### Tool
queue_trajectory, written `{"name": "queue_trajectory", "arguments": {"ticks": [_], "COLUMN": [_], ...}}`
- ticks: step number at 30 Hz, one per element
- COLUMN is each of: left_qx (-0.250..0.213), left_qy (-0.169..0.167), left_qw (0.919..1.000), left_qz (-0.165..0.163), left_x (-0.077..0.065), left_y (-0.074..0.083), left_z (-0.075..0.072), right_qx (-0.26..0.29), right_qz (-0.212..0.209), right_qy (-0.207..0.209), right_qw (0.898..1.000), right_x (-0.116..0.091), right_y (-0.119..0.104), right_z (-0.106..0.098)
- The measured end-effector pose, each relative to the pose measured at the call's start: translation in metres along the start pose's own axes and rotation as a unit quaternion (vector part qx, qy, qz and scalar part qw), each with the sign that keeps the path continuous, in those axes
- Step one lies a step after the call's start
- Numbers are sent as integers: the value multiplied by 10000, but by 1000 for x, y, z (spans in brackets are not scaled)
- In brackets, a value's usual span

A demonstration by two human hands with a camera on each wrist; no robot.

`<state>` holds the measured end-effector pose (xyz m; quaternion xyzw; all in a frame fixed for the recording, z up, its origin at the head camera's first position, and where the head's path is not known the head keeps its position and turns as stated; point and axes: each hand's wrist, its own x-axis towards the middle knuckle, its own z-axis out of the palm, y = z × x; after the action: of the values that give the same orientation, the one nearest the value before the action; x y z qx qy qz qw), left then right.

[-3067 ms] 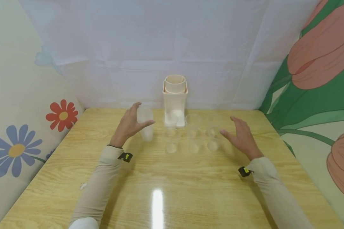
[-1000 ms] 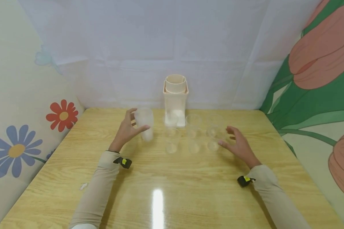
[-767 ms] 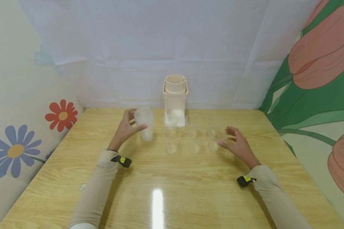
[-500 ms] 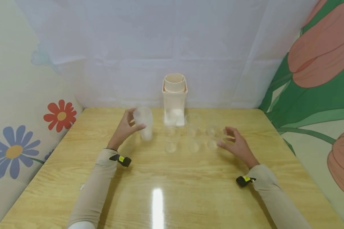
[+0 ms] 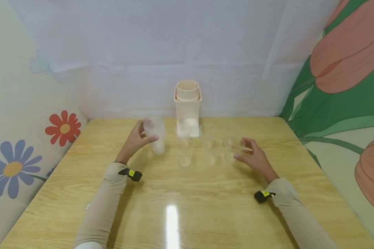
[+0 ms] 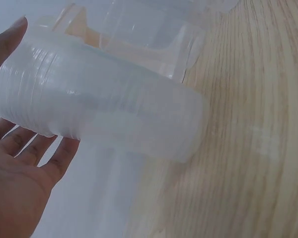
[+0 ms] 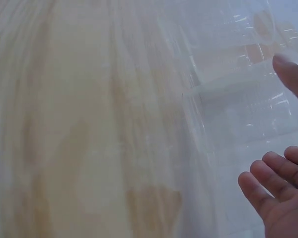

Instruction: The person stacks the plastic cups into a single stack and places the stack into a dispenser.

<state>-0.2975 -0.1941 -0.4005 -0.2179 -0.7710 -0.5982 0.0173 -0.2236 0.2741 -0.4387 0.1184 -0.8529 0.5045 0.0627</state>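
Observation:
My left hand (image 5: 133,142) is wrapped round a tall stack of nested, frosted plastic cups (image 5: 156,143), standing left of centre on the table. In the left wrist view, the thumb lies along one side of the cup stack (image 6: 119,101), with the fingers (image 6: 62,156) at its ribbed rims on the other. Several clear plastic cups (image 5: 230,152) stand in rows right of the stack. Beside the rightmost ones, my right hand (image 5: 256,157) has thumb and fingers spread apart, fingertips right at a rim. The right wrist view shows this hand (image 7: 283,201) with bent, unclosed fingers beside clear cup walls (image 7: 243,111).
A beige square holder (image 5: 188,112) with a round tube in its top stands behind the cups, near the white cloth backdrop (image 5: 137,52). A small white scrap (image 5: 87,206) lies by the left forearm on the wooden table (image 5: 205,207). Floral cloths flank both sides.
My left hand has closed from a wide spread onto the cup stack, which leans slightly towards it. My right hand has come down and left, up to the rightmost clear cups. The view shifts slightly.

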Motion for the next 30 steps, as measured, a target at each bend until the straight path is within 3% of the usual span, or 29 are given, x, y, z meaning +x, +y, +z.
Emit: {"name": "queue_trajectory", "arguments": {"ticks": [9,11,16,18,24,30], "left_qx": [340,551,945,982,956,1004], "left_qy": [-64,-66,-192,-226,-179,-78], "left_qw": [9993,9984,9952,9948,9952,9949], "left_qz": [-114,-112,-165,-168,-52,104], "left_x": [0,0,-1,-1,4,3], "left_y": [0,2,26,30,14,11], "left_z": [-1,0,4,5,3,4], "right_qx": [58,114,84,78,104,232], "right_qz": [-145,-211,-336,-360,-240,-245], "right_qy": [70,92,146,182,224,283], "right_qw": [9999,9997,9993,9992,9994,9990], "right_x": [2,0,-5,-3,7,8], "right_y": [0,-12,-42,-37,-10,-6], "right_z": [7,8,10,11,14,12]}}
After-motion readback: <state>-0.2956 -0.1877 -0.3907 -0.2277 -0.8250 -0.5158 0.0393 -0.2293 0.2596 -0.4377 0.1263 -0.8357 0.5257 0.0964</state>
